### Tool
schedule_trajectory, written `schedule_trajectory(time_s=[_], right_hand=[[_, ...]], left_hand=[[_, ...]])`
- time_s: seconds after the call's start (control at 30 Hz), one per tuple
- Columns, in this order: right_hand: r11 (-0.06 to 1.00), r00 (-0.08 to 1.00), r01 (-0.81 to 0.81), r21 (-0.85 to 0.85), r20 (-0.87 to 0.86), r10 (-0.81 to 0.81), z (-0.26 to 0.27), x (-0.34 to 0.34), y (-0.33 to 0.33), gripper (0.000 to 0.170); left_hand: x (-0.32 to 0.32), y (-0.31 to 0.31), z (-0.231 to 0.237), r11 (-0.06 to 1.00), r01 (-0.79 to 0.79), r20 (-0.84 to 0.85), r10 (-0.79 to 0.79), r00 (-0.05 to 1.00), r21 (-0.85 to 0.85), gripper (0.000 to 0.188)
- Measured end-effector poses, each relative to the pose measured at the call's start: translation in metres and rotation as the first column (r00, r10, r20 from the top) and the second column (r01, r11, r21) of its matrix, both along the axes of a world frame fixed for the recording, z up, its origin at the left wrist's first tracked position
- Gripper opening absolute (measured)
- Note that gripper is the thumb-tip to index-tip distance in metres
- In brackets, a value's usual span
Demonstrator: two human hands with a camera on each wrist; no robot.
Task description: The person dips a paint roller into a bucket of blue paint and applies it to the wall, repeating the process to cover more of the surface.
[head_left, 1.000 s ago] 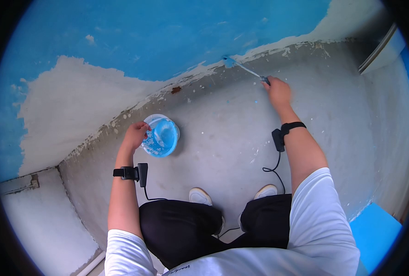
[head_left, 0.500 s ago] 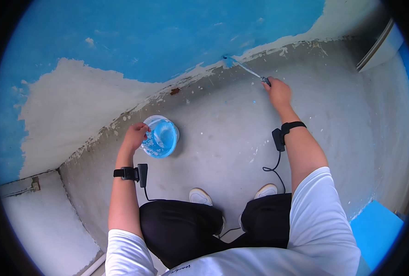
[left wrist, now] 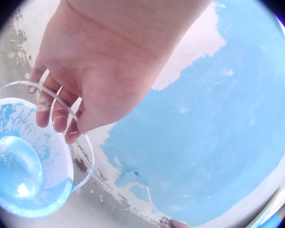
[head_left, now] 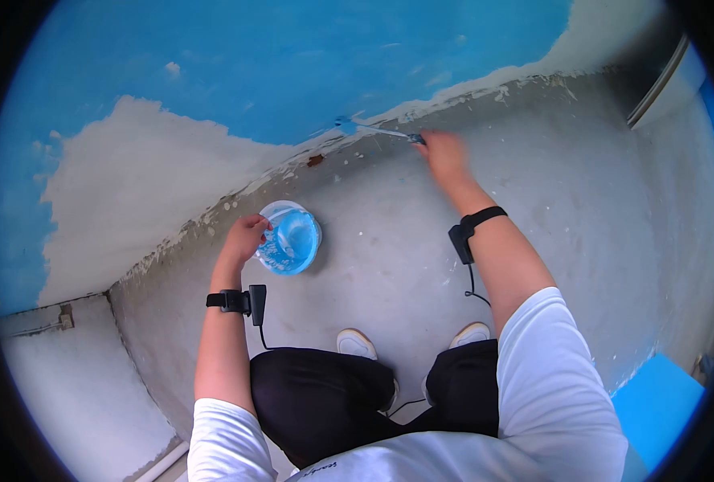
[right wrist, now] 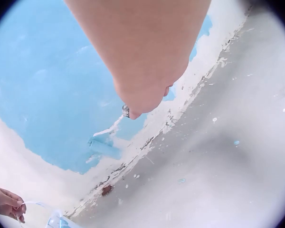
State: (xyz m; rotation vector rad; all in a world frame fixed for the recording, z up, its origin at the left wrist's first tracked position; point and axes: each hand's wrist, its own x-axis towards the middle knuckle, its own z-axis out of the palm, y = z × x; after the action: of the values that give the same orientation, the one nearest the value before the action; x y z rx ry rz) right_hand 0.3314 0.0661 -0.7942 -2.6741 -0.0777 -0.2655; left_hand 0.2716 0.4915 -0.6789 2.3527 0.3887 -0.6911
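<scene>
A brown patch (head_left: 316,161) sits between the round white paint bucket (left wrist: 57,161) and the blue paint roller (head_left: 346,126) low at the blue-and-white wall (head_left: 333,56). The left hand (head_left: 246,237) holds the bucket's thin white hoop (left wrist: 57,97); the right hand (head_left: 447,157) grips and partly hides the roller's dark handle (head_left: 417,139).

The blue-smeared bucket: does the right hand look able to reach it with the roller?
Probably yes: the bucket is open-topped, and nothing seems to stand between it and the roller in the right hand, though the left hand holds its handle.
</scene>
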Motion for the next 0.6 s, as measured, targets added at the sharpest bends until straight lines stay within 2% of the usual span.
schedule_trajectory(time_s=[0.13,0.3,0.53,0.6], right_hand=[[0.997,0.998,0.031,-0.068,-0.061,-0.036,0.010,-0.005,-0.037,0.020],[0.961,0.973,0.150,-0.232,-0.139,-0.186,0.010,-0.017,-0.059,0.023],[0.970,0.985,0.081,-0.230,-0.128,-0.112,0.012,-0.011,-0.027,0.024],[0.987,0.998,0.032,-0.156,-0.039,-0.039,0.011,-0.009,-0.017,0.023]], left_hand=[[-0.001,0.005,-0.007,1.000,-0.009,0.006,0.009,1.000,-0.004,0.025],[0.000,0.000,-0.004,1.000,-0.016,0.003,0.016,1.000,0.002,0.024],[0.002,0.004,-0.012,1.000,-0.012,0.015,0.012,1.000,-0.009,0.023],[0.003,0.001,-0.009,1.000,-0.010,0.014,0.010,1.000,-0.014,0.022]])
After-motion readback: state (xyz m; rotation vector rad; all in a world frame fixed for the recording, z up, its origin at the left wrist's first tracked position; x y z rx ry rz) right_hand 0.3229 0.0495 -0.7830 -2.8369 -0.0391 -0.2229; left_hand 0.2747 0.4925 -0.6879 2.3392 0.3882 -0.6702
